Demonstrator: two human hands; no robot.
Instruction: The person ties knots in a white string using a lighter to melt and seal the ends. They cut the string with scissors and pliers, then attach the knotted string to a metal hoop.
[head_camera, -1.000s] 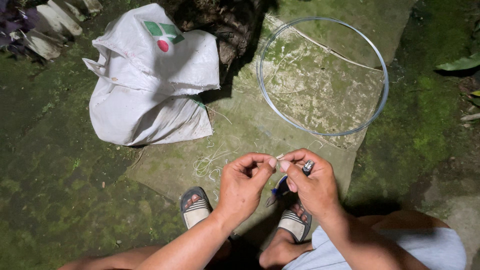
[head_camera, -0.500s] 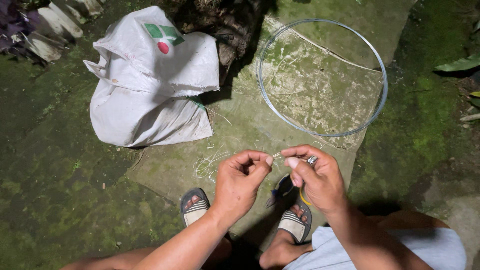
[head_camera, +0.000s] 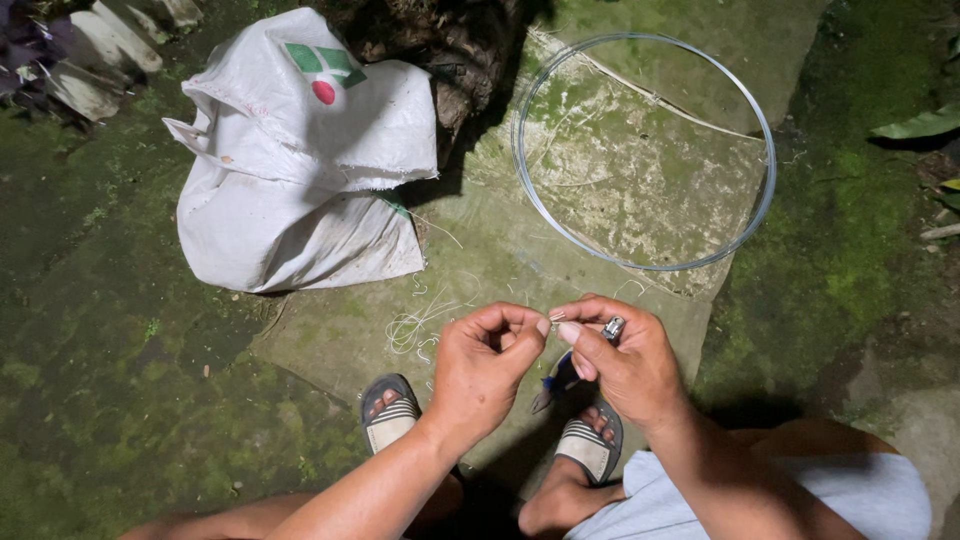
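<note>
Seen from above, a squatting person's left hand (head_camera: 487, 365) and right hand (head_camera: 622, 360) meet fingertip to fingertip, pinching a thin pale strand (head_camera: 556, 318) between them above a mossy stone slab (head_camera: 480, 255), the right also gripping a small lighter (head_camera: 612, 328), a wire hoop (head_camera: 640, 150) lying beyond.

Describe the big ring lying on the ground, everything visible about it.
The ring is a thin, pale bluish hoop, metal or plastic by its look, lying flat on a mossy concrete slab. It looks closed and nearly round. A pale strand crosses its upper part. Neither hand touches it; it lies beyond them, right of the white sack.
</note>
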